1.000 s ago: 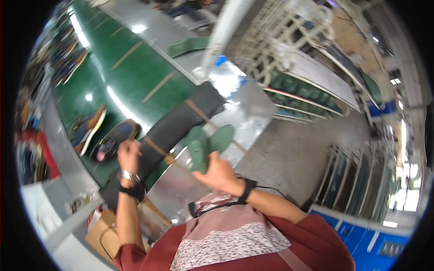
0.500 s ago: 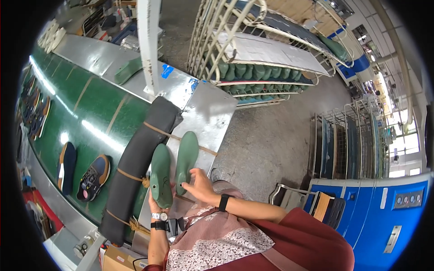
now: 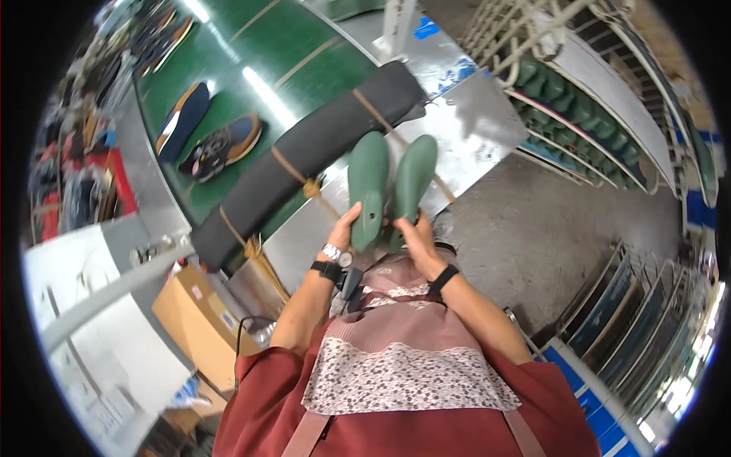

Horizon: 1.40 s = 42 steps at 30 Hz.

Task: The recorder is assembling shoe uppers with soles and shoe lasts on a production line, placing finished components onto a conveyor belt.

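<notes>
One shoe last [image 3: 367, 179] is resting in the left hand [image 3: 344, 233], a second last [image 3: 416, 177] beside it in the right hand [image 3: 416, 240], over the table [image 3: 481, 129]. Left of them, a roll [image 3: 327, 137] is lying across the belt [image 3: 293, 34]; beyond it, two shoes [image 3: 226, 148] are sitting. Over there, right of the table, a rack [image 3: 565, 123] is standing; a box [image 3: 199, 320] is sitting near-left.

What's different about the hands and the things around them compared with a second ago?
The left hand has moved right, away from the dark laced shoe, and taken hold of the left green shoe form. The right hand still holds the right green shoe form. The laced shoe is still on the green belt, near the black roll.
</notes>
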Tool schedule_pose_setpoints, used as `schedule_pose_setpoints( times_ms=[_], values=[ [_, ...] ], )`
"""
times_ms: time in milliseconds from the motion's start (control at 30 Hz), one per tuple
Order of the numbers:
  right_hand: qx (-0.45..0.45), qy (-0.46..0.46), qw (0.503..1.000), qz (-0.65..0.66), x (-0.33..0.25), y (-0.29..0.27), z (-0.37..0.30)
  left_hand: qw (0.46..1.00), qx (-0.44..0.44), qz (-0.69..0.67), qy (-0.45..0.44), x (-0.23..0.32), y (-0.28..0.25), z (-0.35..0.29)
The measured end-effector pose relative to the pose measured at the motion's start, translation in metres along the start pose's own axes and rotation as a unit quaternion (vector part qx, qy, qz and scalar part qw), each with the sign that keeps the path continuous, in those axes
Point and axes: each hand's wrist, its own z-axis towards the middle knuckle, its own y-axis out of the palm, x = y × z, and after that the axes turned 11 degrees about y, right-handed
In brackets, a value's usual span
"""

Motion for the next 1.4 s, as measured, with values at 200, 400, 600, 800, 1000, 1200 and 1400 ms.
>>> schedule_pose_setpoints(
  times_ms=[200,400,600,800,1000,1200,1400],
  values=[
    [-0.109,0.016,0.994,0.001,-0.003,-0.043,-0.006,0.998,0.05,-0.01,0.026,-0.02,0.02,-0.017],
    [-0.215,0.054,0.975,-0.009,-0.035,-0.138,-0.001,0.997,0.023,-0.022,0.064,-0.064,0.095,-0.014],
    [-0.283,0.031,0.957,0.057,-0.055,-0.306,0.04,0.997,0.001,-0.011,0.074,-0.158,0.2,0.043],
    [-0.258,-0.05,0.964,0.045,-0.077,-0.576,0.047,0.979,-0.003,0.203,0.022,-0.302,0.346,0.123],
    [0.069,-0.073,0.994,0.037,-0.074,-0.82,0.003,0.896,-0.207,0.387,-0.065,-0.426,0.543,0.26],
    [0.217,-0.121,0.969,-0.006,-0.143,-0.962,0.059,0.648,-0.289,0.693,0.129,-0.524,0.692,0.363],
    [0.197,-0.052,0.975,-0.083,-0.234,-1.0,0.23,0.462,-0.261,0.829,0.179,-0.562,0.755,0.436]
  ],
)
